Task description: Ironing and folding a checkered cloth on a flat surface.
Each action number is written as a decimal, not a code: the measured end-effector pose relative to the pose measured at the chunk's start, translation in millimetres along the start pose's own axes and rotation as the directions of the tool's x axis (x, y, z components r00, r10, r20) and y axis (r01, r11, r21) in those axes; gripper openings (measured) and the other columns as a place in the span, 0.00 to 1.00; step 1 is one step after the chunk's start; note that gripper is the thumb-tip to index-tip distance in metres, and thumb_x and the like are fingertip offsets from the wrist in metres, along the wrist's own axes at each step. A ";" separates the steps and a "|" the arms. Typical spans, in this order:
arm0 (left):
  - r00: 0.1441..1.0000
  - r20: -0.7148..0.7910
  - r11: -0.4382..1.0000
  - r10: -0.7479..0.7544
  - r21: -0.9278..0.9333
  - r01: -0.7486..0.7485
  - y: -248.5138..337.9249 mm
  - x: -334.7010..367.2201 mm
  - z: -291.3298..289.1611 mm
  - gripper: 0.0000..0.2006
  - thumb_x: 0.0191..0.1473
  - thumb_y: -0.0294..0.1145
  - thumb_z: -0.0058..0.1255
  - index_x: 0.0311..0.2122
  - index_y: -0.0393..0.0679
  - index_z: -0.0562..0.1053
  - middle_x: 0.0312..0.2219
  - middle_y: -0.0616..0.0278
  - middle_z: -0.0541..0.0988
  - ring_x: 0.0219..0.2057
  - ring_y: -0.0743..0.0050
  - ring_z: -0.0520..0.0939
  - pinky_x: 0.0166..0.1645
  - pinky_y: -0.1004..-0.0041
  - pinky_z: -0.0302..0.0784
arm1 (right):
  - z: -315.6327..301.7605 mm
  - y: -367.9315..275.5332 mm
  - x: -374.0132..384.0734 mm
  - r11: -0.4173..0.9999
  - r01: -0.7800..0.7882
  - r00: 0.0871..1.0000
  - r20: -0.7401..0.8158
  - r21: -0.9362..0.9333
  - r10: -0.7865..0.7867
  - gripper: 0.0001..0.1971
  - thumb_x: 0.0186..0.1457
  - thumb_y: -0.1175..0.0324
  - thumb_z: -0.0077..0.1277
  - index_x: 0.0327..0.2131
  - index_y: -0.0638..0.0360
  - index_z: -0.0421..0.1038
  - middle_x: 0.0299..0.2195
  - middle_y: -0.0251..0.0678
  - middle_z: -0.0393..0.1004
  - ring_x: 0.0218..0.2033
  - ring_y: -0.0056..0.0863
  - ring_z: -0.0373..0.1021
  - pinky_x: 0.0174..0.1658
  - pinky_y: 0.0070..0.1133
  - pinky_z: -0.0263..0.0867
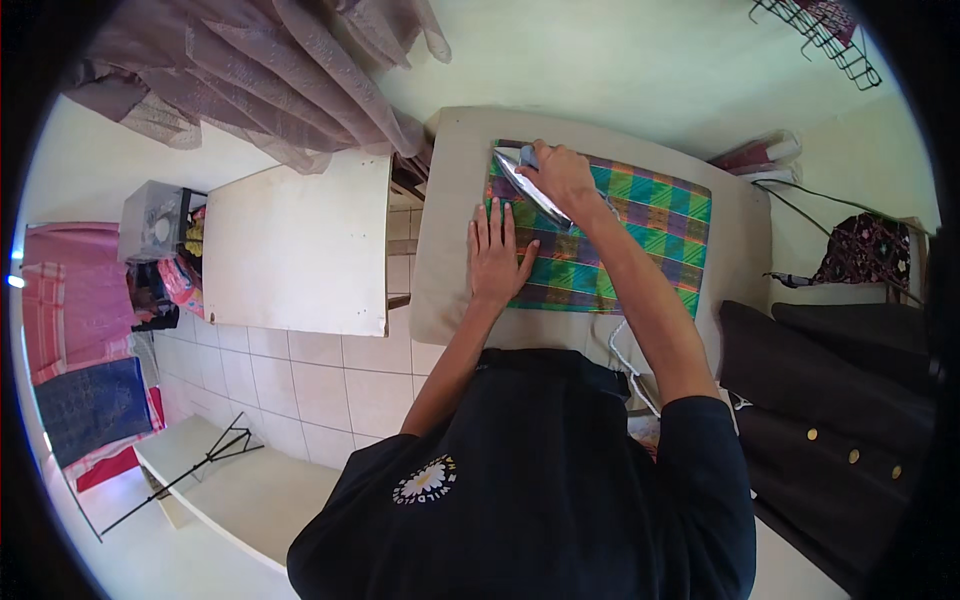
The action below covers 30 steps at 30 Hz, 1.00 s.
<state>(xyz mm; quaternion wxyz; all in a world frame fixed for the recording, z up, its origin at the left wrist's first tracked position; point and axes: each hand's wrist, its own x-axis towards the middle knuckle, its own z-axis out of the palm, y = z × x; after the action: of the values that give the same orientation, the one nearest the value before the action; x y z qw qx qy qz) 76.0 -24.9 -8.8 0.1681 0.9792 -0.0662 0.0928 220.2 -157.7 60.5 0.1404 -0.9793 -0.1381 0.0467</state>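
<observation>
A green, purple and orange plaid cloth (655, 235) lies spread out on a beige padded board (450, 150). My right hand (562, 178) is closed round the handle of a clothes iron (535, 190), which rests near the cloth's far left corner. The iron's shiny metal side faces left, and its tip points to the far left. My left hand (500, 255) lies flat with fingers spread across the cloth's left edge, just nearer to me than the iron. A pale cord (625, 350) hangs beside my right forearm at the board's near edge.
A white table (295, 245) stands left of the board, with a tiled floor below. Grey-brown curtains (290, 70) hang at the far left. Dark garments with gold buttons (830, 400) hang on the right, below a patterned dark cloth (865, 250). A wire rack (820, 40) is at the far right.
</observation>
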 end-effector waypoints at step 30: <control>0.985 0.025 0.703 -0.169 -0.697 0.138 1.3 109.3 30.8 0.36 0.68 0.54 0.17 0.68 0.32 0.41 0.68 0.40 0.43 0.70 0.47 0.44 0.72 0.57 0.37 | 1.6 -5.9 16.6 0.965 -0.171 0.983 -0.027 0.198 0.180 0.17 0.57 0.60 0.52 0.41 0.64 0.69 0.35 0.57 0.76 0.38 0.54 0.76 0.41 0.43 0.73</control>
<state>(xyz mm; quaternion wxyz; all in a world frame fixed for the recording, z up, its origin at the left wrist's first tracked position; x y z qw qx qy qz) 187.2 -47.3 -14.6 0.5324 0.8438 -0.0111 0.0665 234.3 -147.1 59.7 0.2341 -0.9700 -0.0426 0.0503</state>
